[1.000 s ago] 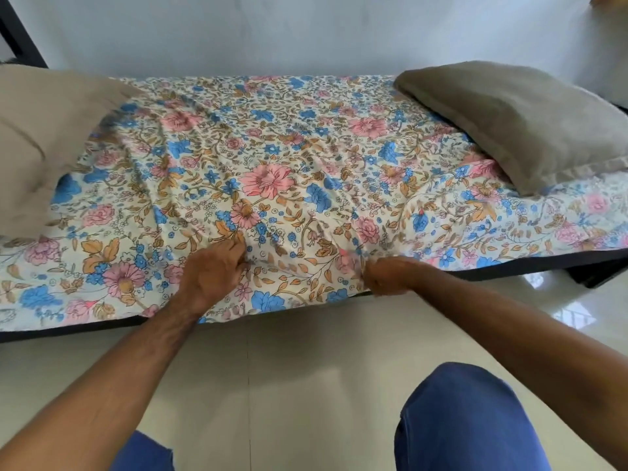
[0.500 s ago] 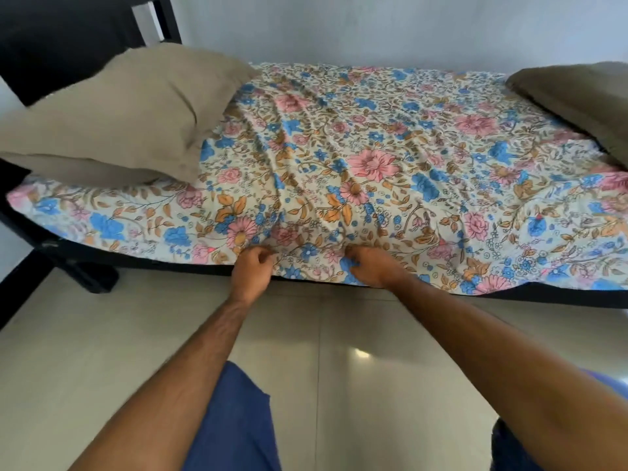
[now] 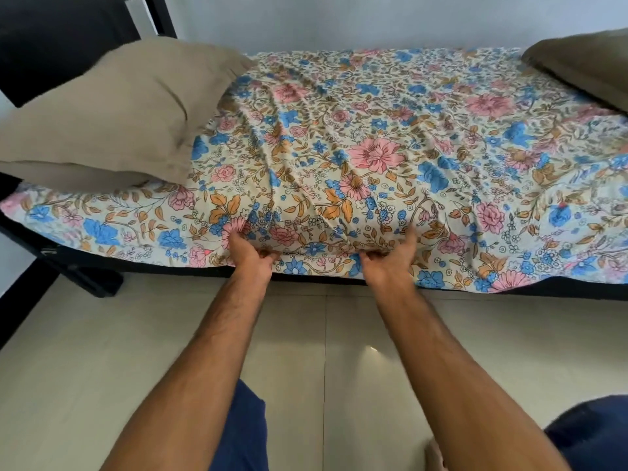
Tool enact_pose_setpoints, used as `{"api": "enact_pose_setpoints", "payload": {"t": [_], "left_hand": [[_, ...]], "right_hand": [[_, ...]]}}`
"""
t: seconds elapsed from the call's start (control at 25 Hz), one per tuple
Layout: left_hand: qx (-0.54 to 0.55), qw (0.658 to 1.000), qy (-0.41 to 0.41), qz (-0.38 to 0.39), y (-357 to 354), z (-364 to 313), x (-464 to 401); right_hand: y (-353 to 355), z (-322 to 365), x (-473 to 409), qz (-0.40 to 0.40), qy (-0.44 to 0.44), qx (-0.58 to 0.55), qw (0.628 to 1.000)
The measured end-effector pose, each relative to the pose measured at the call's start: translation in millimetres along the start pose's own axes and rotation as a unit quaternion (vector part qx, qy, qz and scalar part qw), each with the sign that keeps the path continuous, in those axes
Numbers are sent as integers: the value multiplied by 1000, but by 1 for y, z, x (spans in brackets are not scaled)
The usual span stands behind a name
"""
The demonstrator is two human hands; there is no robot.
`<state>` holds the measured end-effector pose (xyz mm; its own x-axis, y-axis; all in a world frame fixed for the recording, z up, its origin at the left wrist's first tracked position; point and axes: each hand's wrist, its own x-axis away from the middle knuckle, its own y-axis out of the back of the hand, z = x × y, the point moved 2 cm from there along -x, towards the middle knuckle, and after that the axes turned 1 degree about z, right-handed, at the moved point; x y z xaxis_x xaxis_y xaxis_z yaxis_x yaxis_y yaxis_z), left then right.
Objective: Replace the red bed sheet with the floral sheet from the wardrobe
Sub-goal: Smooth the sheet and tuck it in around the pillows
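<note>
The floral sheet (image 3: 390,130), cream with pink and blue flowers, covers the whole mattress and is wrinkled toward the near edge. My left hand (image 3: 249,254) and my right hand (image 3: 390,260) both grip the sheet's near edge at the side of the mattress, about a forearm's length apart, fingers curled under the cloth. Folds fan out from the two hands. No red sheet is in view.
A tan pillow (image 3: 115,113) lies on the bed's left end, a darker olive pillow (image 3: 584,69) at the right end. The black bed frame (image 3: 85,270) runs under the mattress, with a dark headboard at the left. Pale floor tiles (image 3: 68,368) lie before the bed; my knees show below.
The view and both hands shifted left along the bed's near edge. The hands now sit wider apart than half a second ago, gripping the sheet's edge lower on the mattress side.
</note>
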<state>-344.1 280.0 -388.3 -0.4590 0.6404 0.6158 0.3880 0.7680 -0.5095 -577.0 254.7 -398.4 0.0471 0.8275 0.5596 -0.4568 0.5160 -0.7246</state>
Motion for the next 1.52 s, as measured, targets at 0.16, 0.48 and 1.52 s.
{"api": "enact_pose_setpoints", "payload": {"t": [0.16,0.48,1.52], "left_hand": [[23,998,-59,12,1,16,-6],[7,995,-24,99,-14,-6,-49],[-87,983,-148,-71,92,-165,-114]], "right_hand": [[-5,-15,-4,-54,40,22,997],[-18,7,-28,130,-23,25,991],[-83,-160,0,143,-97,214,961]]}}
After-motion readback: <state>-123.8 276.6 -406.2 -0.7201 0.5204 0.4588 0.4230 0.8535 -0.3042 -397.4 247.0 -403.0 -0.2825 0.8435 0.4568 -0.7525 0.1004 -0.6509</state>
